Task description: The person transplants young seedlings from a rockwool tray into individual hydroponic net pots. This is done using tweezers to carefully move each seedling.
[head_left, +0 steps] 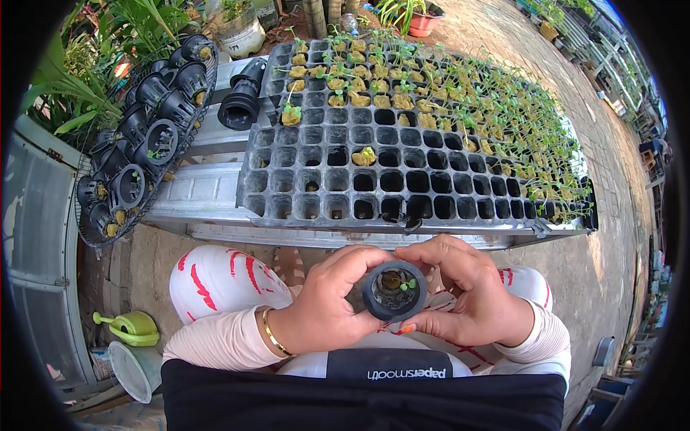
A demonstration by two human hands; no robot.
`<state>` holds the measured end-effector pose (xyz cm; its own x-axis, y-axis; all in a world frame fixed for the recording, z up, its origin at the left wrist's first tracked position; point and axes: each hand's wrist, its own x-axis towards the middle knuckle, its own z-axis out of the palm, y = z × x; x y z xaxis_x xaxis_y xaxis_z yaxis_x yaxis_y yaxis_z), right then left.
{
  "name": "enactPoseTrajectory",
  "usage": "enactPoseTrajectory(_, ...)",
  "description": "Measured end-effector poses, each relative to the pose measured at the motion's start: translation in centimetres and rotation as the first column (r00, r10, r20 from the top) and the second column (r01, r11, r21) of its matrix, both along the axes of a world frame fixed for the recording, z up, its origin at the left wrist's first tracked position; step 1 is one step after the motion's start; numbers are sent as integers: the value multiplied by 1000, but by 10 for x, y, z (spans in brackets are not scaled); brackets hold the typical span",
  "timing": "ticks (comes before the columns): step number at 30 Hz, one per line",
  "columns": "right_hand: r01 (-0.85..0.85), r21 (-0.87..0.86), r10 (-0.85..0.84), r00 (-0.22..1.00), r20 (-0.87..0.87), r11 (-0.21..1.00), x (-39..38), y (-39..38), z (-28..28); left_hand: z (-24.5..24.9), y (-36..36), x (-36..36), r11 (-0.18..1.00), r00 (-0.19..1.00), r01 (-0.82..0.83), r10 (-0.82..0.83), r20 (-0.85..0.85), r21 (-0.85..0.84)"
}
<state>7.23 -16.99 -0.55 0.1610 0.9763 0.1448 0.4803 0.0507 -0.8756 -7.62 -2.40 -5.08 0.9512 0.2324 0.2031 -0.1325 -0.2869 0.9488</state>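
Observation:
Between my two hands, above my lap, is a black net pot (394,313), its round mouth turned up toward me. Inside it a small green seedling (408,285) shows beside a brownish plug. My left hand (332,296) is curled round the pot's left side. From the right, my right hand (471,291) grips it with the thumb low near the rim and the fingers over the far side. Beyond my hands lies a black seedling tray (327,179), with sprouted plugs crowding its far and right cells. One lone plug with a seedling (364,156) sits among its bare nearer cells.
A wire basket (136,215) of black net pots, some with seedlings, stands at the left. Stacked net pots (239,108) lie beside the tray on a metal bench (205,190). A green watering can (133,327) and a pale bucket (133,370) are at lower left.

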Motion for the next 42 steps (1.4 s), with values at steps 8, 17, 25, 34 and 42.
enactPoseTrajectory(8, -20, 25, 19, 998, 54, 999, -3, 1, 1, 0, -1, 1, 979, 989, -90, 67, 132, 183)
enactPoseTrajectory(17, 15, -80, -25, 991, -130, 997, -1, -4, 8, -11, -2, -1, 942, 997, 71, -73, 6, -328)
enactPoseTrajectory(25, 99, -71, -119, 658, -743, 993, 7, -7, 5, -10, -2, -3, 857, 990, 72, -125, -70, -510)
enactPoseTrajectory(34, 81, -72, -107, 648, -754, 994, 3, -4, 4, -12, -1, -4, 921, 999, -27, 9, -50, -388)
enactPoseTrajectory(42, 79, -54, -93, 657, -748, 995, 3, -4, 3, -10, -2, -3, 924, 998, -69, 65, -24, -375)
